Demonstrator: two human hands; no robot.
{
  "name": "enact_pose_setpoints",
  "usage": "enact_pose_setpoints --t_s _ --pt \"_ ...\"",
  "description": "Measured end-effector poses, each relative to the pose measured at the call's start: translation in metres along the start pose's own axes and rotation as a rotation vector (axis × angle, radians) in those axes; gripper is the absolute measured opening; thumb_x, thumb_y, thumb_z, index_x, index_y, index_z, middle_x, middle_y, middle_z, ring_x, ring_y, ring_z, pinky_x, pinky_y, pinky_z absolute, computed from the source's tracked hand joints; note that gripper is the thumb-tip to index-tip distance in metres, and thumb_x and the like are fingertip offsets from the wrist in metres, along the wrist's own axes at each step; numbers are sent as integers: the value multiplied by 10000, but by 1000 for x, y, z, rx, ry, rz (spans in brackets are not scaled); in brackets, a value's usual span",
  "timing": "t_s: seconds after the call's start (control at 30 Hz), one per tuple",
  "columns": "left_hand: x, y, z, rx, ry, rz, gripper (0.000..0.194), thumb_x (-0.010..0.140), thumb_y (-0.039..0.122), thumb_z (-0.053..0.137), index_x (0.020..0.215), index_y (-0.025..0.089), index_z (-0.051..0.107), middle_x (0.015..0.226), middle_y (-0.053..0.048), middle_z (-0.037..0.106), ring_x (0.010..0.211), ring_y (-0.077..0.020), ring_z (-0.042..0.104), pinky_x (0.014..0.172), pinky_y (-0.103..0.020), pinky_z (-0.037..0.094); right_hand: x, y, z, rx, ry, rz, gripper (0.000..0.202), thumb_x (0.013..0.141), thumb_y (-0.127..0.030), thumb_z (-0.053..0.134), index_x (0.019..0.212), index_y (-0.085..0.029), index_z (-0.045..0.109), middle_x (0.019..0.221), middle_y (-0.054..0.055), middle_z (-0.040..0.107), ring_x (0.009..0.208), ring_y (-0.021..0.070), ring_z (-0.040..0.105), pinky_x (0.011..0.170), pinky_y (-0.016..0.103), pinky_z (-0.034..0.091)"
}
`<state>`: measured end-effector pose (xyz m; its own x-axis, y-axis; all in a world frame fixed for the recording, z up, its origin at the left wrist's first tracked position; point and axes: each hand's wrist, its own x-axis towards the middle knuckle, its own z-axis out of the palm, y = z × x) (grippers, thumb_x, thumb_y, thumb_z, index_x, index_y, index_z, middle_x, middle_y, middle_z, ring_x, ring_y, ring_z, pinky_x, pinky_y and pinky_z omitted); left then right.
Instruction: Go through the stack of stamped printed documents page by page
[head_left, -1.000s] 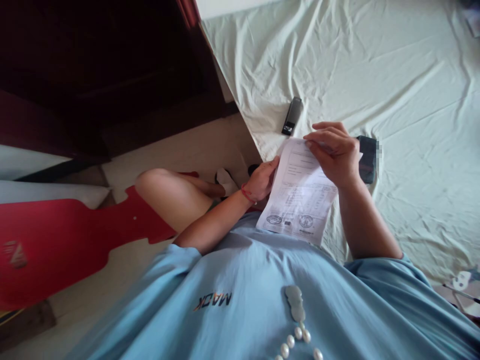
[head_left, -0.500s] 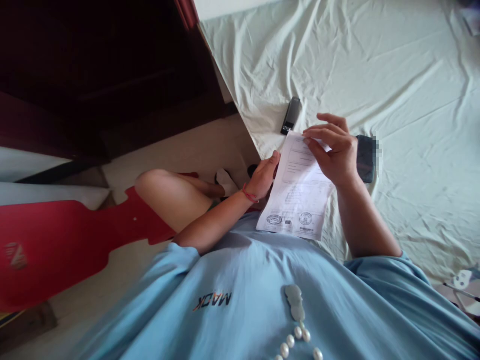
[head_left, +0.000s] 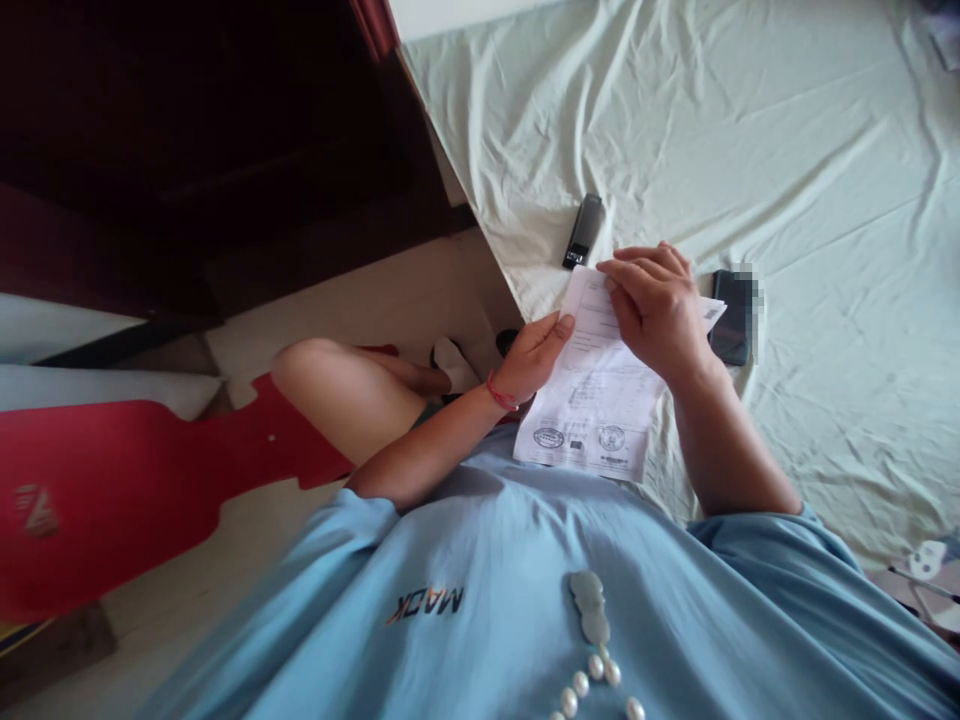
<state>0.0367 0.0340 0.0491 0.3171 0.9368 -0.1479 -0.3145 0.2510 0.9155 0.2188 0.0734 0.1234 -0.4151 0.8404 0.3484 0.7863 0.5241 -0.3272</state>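
Observation:
A white printed paper sheet (head_left: 592,390) with round and oval stamps at its near end lies before my chest, at the bed's edge. My left hand (head_left: 534,355), with a red string bracelet at the wrist, grips its left edge, thumb on top. At the far end, my right hand (head_left: 656,300) has its fingers and thumb closed on the paper and covers part of the print. Past the right hand's knuckles, a paper corner with a dark printed square sticks out; whether it belongs to a second sheet is hidden.
On the pale green bedsheet (head_left: 825,200) lie a small dark device with a lit display (head_left: 583,232) and a dark phone (head_left: 733,320), partly pixelated. A red chair-like panel (head_left: 112,500) stands at left. A bead necklace with a pendant (head_left: 590,607) hangs over my blue shirt.
My left thumb has come over onto the sheet's face. The right hand's fingers have drawn together and lowered, and a paper corner now shows to the right of that hand.

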Motion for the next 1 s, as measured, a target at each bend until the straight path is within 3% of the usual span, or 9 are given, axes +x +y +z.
enact_pose_setpoints --t_s 0.2,0.3,0.47,0.63,0.73,0.8,0.9,1.0 --pt "4 2 3 -83 28 -3 612 867 765 694 1084 198 773 1050 -72 784 1128 -275 703 950 -388 565 1 -1 2 -37 11 6 346 1069 -244 443 1307 -299 689 1213 96 775 1347 338 619 1223 687 350" --pt "7 3 4 -69 66 6 652 842 806 691 1061 198 783 1060 -85 783 1194 -301 681 967 -406 562 3 -3 4 -55 7 2 376 1047 -218 475 1356 -306 670 1230 96 771 1377 345 600 1237 707 330" --pt "15 -7 -4 34 134 68 642 844 840 657 890 206 747 907 -69 724 1054 -265 664 906 -381 533 7 -2 10 -69 -14 -1 366 1058 -226 454 1344 -289 674 1187 94 776 1357 328 607 1259 690 309" --pt "25 -12 -19 107 156 112 619 851 821 662 741 212 648 745 -31 623 887 -214 626 848 -352 519 10 21 15 -67 -58 40 288 1087 -316 433 1154 -269 710 1071 99 771 1229 339 649 1193 660 370" --pt "27 -10 -23 93 133 84 585 874 783 677 792 204 683 798 -45 681 930 -227 657 853 -356 531 11 39 17 -27 -120 72 329 1097 -394 409 983 -247 680 919 93 729 975 299 679 1000 543 517" --pt "26 -10 -23 39 98 38 576 880 770 683 877 195 724 888 -67 739 1026 -251 690 883 -368 549 10 47 17 32 -141 60 358 1099 -434 400 917 -246 646 858 74 694 849 250 652 866 448 546" --pt "21 -14 -20 -71 33 -31 630 837 775 724 1041 181 761 1023 -99 790 1143 -290 716 946 -401 575 9 52 15 100 -122 51 372 1100 -465 403 899 -248 628 849 61 673 811 218 628 795 390 534" --pt "13 -22 -19 -109 -43 -121 713 720 733 854 1123 150 776 1087 -127 811 1138 -321 740 992 -441 581 8 53 12 118 -95 59 368 1097 -477 412 913 -250 636 859 68 667 832 228 631 804 399 532"
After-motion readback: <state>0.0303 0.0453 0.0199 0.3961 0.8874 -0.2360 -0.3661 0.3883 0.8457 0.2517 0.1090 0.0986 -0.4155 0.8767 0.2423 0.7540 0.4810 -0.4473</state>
